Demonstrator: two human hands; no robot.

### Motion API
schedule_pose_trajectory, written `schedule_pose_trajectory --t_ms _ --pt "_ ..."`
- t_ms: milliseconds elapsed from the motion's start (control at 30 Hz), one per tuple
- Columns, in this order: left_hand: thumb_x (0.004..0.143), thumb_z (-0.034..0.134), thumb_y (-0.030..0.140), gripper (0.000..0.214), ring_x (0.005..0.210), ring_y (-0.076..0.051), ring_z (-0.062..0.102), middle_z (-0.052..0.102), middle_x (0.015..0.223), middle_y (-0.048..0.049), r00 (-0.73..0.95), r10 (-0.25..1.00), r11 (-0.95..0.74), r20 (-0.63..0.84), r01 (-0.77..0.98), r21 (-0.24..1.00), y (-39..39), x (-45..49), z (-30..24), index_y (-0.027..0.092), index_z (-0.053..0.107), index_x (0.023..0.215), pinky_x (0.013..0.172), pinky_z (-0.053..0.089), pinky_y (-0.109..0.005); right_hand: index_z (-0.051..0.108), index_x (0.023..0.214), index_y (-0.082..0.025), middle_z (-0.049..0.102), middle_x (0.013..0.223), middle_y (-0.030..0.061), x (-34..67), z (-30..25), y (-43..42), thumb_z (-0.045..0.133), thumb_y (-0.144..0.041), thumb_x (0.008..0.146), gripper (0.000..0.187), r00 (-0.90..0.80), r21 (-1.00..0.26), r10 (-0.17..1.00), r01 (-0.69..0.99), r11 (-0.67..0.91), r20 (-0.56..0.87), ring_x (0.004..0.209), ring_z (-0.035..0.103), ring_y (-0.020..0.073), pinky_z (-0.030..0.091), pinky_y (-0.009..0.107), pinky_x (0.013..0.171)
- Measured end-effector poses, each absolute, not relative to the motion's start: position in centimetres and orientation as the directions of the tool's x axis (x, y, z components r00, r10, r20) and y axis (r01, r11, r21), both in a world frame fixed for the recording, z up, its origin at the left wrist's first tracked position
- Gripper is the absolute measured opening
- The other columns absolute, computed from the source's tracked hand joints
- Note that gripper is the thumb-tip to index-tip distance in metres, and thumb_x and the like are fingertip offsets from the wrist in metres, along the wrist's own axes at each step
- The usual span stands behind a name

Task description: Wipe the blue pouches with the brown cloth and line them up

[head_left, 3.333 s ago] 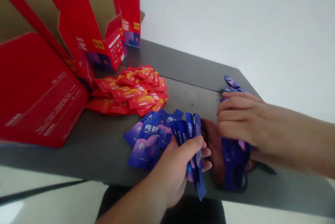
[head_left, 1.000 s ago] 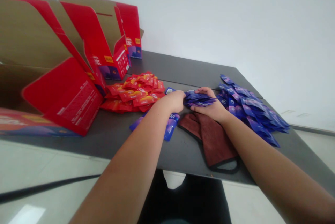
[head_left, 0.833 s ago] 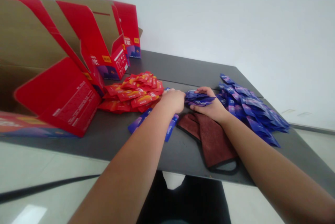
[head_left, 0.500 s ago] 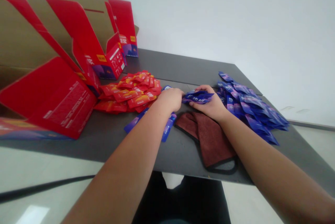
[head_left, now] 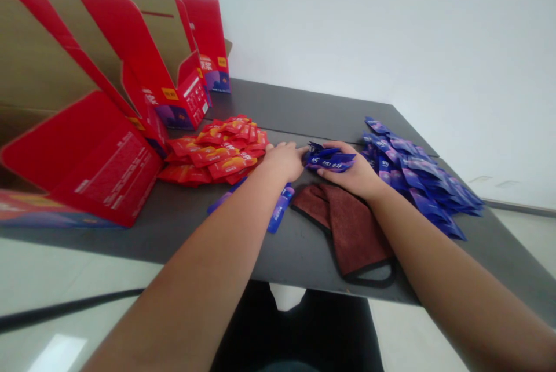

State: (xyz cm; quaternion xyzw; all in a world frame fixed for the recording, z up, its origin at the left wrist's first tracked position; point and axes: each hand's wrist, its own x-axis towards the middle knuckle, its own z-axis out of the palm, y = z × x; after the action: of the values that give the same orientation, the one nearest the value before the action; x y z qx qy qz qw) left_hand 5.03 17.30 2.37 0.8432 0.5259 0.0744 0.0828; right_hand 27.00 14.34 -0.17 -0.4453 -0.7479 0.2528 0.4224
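Observation:
My right hand [head_left: 353,175] is closed round a small stack of blue sachets [head_left: 329,159] held just above the dark table [head_left: 304,111]. My left hand [head_left: 284,161] lies beside that stack with its fingers curled, its fingertips touching the stack's left end. Under my left forearm lie a few loose blue sachets [head_left: 278,215]. A dark red cloth [head_left: 347,224] is spread below my right wrist.
A pile of red sachets [head_left: 217,149] lies left of my hands. A large heap of blue sachets [head_left: 417,178] covers the table's right side. Open red cardboard boxes [head_left: 108,99] stand at the left and back left. The table's near edge runs below the cloth.
Since 3.3 s ago both hands have reached farther out over the table and brought the blue sachets together into one stack. Over the last second they hardly move.

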Motion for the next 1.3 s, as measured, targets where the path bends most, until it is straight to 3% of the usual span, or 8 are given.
schedule_pose_trajectory --t_ms 100,267,433,633,767,1033,1300 --pt "0.105 0.069 0.040 0.039 0.121 -0.029 0.068 0.065 0.143 -0.0121 0.420 0.907 -0.416 0.028 0.886 0.203 17.3 5.7 2.5 0.021 0.065 0.138 0.102 0.059 -0.052 0.066 0.135 -0.026 0.075 0.132 0.0108 27.0 -0.4 14.5 0.093 -0.042 0.075 0.068 -0.242 -0.727 0.872 0.483 0.488 0.425 0.122 0.072 0.0332 0.054 0.053 0.113" --pt "0.104 0.070 0.040 0.039 0.119 -0.028 0.069 0.066 0.141 -0.0119 0.393 0.919 -0.381 -0.023 0.904 0.195 17.6 6.8 3.1 0.021 0.065 0.138 0.100 0.060 -0.051 0.074 0.117 -0.025 0.080 0.112 0.0080 26.8 -0.3 14.5 0.091 -0.046 0.077 0.049 -0.208 -0.676 0.869 0.557 0.482 0.449 0.103 0.076 0.0317 0.059 0.054 0.103" --pt "0.104 0.071 0.039 0.038 0.118 -0.027 0.070 0.066 0.139 -0.0112 0.393 0.917 -0.375 -0.074 0.909 0.182 18.1 7.1 3.6 0.021 0.066 0.136 0.098 0.061 -0.048 0.077 0.111 -0.023 0.081 0.110 0.0083 26.4 0.1 14.3 0.090 -0.049 0.079 0.043 -0.147 -0.709 0.873 0.529 0.467 0.466 0.100 0.077 0.0310 0.061 0.052 0.100" --pt "0.104 0.070 0.039 0.037 0.119 -0.028 0.069 0.066 0.140 -0.0116 0.386 0.923 -0.378 -0.005 0.906 0.190 18.1 7.1 3.0 0.021 0.066 0.136 0.100 0.060 -0.050 0.079 0.103 -0.023 0.083 0.105 0.0084 26.2 0.2 14.2 0.092 -0.045 0.078 0.036 -0.012 -0.784 0.889 0.466 0.410 0.458 0.099 0.078 0.0333 0.061 0.055 0.101" --pt "0.104 0.071 0.039 0.037 0.118 -0.028 0.070 0.067 0.138 -0.0115 0.348 0.936 -0.347 0.047 0.897 0.273 18.5 6.8 2.8 0.020 0.066 0.135 0.099 0.061 -0.050 0.079 0.097 -0.023 0.083 0.103 0.0091 26.0 0.8 14.0 0.091 -0.046 0.080 0.031 0.070 -0.822 0.894 0.429 0.374 0.443 0.099 0.079 0.0341 0.062 0.057 0.102" --pt "0.105 0.070 0.040 0.033 0.113 -0.026 0.071 0.069 0.133 -0.0103 0.262 0.953 -0.301 0.152 0.776 0.554 19.2 6.7 1.8 0.021 0.068 0.131 0.097 0.061 -0.047 0.079 0.103 -0.024 0.083 0.112 0.0091 25.3 1.1 13.7 0.090 -0.048 0.083 0.033 0.120 -0.898 0.918 0.288 0.333 0.378 0.107 0.079 0.0344 0.059 0.059 0.108" --pt "0.105 0.069 0.040 0.033 0.113 -0.026 0.071 0.069 0.132 -0.0104 0.113 0.973 -0.227 0.200 0.605 0.764 18.8 9.8 0.6 0.020 0.067 0.132 0.096 0.061 -0.047 0.074 0.108 -0.024 0.081 0.109 0.0075 25.3 0.1 14.5 0.091 -0.049 0.080 0.042 0.033 -0.927 0.942 0.193 0.321 0.334 0.101 0.078 0.0305 0.062 0.054 0.103"
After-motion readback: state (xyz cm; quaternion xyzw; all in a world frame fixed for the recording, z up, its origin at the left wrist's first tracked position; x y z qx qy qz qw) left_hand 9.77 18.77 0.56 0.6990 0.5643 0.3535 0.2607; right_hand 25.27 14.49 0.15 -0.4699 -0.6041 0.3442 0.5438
